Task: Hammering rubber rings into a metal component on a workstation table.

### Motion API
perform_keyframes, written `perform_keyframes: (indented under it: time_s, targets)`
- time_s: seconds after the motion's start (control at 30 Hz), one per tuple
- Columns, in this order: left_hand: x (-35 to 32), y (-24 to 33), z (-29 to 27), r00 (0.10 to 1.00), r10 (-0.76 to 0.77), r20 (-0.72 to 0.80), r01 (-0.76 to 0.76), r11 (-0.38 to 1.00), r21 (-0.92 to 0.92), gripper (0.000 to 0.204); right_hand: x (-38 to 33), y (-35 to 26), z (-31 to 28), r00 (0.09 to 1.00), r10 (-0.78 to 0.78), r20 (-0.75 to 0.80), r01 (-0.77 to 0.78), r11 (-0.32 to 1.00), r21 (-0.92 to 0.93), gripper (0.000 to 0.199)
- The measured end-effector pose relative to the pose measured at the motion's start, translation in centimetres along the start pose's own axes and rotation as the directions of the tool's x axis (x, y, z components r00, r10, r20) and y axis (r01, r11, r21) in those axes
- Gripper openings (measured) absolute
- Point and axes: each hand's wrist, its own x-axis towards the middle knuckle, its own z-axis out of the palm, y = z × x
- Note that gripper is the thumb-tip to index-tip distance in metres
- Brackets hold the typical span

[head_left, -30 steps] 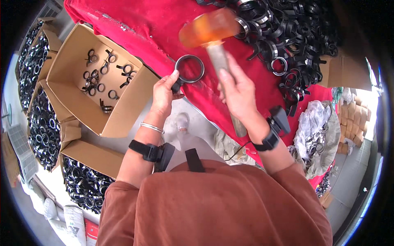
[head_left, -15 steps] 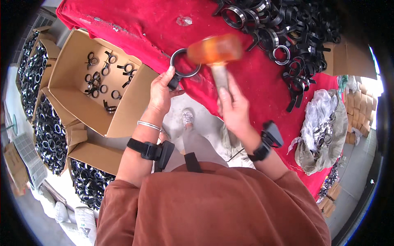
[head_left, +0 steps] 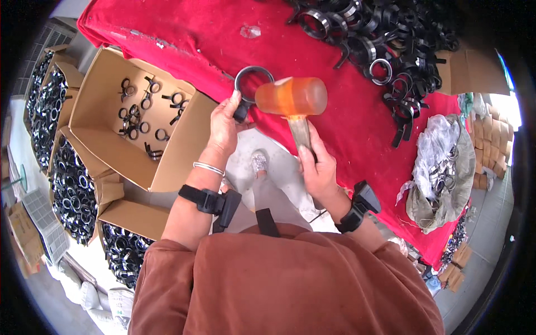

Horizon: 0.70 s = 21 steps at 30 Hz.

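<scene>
My left hand (head_left: 224,121) pinches a black ring clamp (head_left: 241,111) by its tab, at the near edge of a red cloth-covered table (head_left: 206,42). The ring stands out from my fingertips, over the cloth. Wrapped around the handle of a mallet (head_left: 300,131), my right hand (head_left: 319,170) is just right of the clamp. The mallet has a translucent orange head, which overlaps the ring's right side in view. Whether the head touches the ring, I cannot tell.
Black ring clamps lie in a large pile (head_left: 385,47) at the table's far right. An open cardboard box (head_left: 92,111) at left holds several clamps. Fuller boxes of clamps (head_left: 72,192) stand farther left. A sack with clear plastic (head_left: 432,162) sits at right.
The mallet has come down and nearer to me, lower against the ring, and its blur is gone. My left hand still holds the clamp. The whole view has shifted slightly.
</scene>
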Motion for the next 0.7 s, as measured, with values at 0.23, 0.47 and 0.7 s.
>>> perform_keyframes:
  time_s: [0.23,0.47,0.7]
  targets:
    - [-2.3,2.2,-5.1,0.997,-0.042,-0.062,0.036,0.994,-0.101,0.029,-2.8,1.1,-4.1,0.957,0.288,-0.036,-0.275,0.94,0.2,0.05]
    - [-1.1,10.0,-12.4,0.676,0.73,-0.1,-0.139,0.259,0.956,0.035,-4.3,2.8,-6.8,0.934,0.336,-0.119,-0.29,0.91,0.296,0.051]
    - [6.2,4.1,14.2,0.877,0.315,0.364,-0.468,0.381,0.797,0.033,-3.8,3.8,-6.8,0.889,0.456,-0.046,-0.386,0.798,0.463,0.052]
